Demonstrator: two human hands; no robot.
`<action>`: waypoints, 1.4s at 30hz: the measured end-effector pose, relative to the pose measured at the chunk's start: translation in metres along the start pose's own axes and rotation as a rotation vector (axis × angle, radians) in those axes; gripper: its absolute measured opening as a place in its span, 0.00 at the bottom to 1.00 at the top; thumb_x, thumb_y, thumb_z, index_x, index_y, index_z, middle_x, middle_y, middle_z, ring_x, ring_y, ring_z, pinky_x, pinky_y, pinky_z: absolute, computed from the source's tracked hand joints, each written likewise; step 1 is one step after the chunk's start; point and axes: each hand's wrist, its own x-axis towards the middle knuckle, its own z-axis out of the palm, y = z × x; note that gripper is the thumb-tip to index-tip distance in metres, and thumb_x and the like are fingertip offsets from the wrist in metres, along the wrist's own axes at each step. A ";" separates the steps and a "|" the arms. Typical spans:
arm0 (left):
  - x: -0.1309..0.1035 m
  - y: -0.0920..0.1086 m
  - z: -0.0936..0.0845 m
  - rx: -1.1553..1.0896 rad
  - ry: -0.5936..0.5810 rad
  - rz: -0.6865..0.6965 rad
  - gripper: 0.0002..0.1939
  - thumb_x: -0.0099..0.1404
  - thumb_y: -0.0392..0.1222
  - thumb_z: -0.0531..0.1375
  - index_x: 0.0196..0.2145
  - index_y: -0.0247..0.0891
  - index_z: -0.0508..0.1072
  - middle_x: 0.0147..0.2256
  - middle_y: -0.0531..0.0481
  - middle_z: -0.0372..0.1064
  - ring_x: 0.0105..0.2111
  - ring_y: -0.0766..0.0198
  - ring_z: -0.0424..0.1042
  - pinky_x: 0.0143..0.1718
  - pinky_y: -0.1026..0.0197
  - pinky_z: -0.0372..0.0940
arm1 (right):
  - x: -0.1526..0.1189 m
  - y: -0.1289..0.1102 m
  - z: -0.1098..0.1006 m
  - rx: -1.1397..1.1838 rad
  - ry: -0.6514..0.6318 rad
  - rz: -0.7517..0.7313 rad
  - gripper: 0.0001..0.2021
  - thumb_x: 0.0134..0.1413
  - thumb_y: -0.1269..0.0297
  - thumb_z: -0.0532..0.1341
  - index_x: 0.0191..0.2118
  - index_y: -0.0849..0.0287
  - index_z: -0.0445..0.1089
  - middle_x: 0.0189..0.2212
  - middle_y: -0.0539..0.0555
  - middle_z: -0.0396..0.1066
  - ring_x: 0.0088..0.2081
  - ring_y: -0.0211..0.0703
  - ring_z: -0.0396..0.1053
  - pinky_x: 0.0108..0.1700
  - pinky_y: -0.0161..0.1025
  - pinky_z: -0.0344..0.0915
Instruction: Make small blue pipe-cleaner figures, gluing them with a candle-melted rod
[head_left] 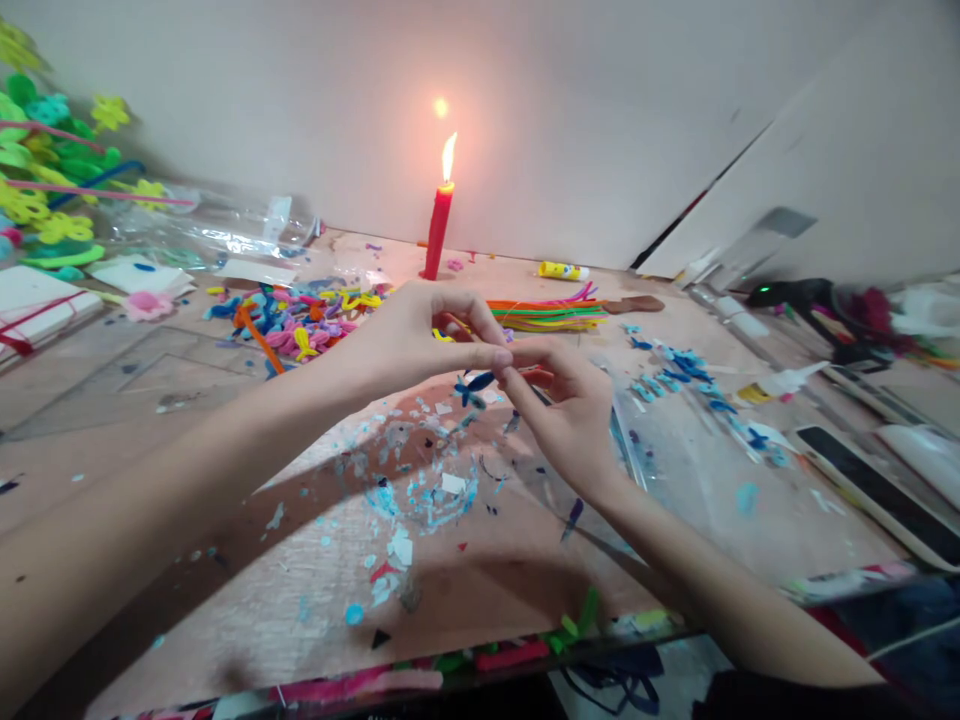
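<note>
My left hand (431, 335) reaches in from the left, thumb and forefinger pinched together. Its fingertips meet those of my right hand (564, 405), also closed in a pinch. A small dark blue pipe-cleaner piece (472, 390) with several short lobes shows just below the joined fingertips; the fingers cover part of it. Behind my hands, a red candle (439, 235) stands upright with a burning flame. To the right on the table lie several small blue pipe-cleaner pieces (686, 365).
Colourful pipe-cleaner pieces (315, 325) are heaped left of centre. Straight pipe cleaners (551, 315) lie behind my right hand, near a yellow glue stick (562, 271). A glue bottle (780, 383) lies at right. Paper scraps and dried blue smears dot the table (315, 590).
</note>
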 end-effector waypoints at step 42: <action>0.000 -0.008 0.015 -0.308 0.010 -0.094 0.10 0.56 0.43 0.69 0.28 0.34 0.75 0.28 0.50 0.75 0.30 0.65 0.75 0.38 0.59 0.69 | -0.001 -0.001 0.002 0.121 0.011 0.042 0.01 0.59 0.68 0.64 0.37 0.57 0.73 0.34 0.48 0.77 0.35 0.35 0.75 0.37 0.34 0.73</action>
